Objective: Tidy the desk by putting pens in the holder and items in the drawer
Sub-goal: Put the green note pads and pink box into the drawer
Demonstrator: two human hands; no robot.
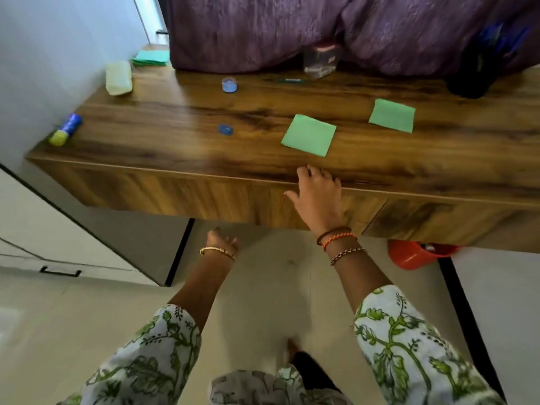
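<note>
My right hand (317, 197) rests on the front edge of the wooden desk (175, 147), fingers spread over the top of the closed drawer front (204, 197); it holds nothing. My left hand (223, 239) reaches under the drawer's lower edge, fingertips hidden. On the desk lie two green paper squares (309, 135) (392, 115), a blue cap (225, 129), a small blue pot (229, 84), a pen (287, 80), and a blue-and-yellow glue stick (65, 129). A clear jar (320, 61) stands at the back. A dark pen holder (479, 65) is at the far right.
A pale plastic case (118, 77) and a green paper stack (150, 57) sit at the back left. Purple cloth (321, 27) drapes over the desk's rear. A white wall bounds the left. An orange tub (409, 255) sits under the desk.
</note>
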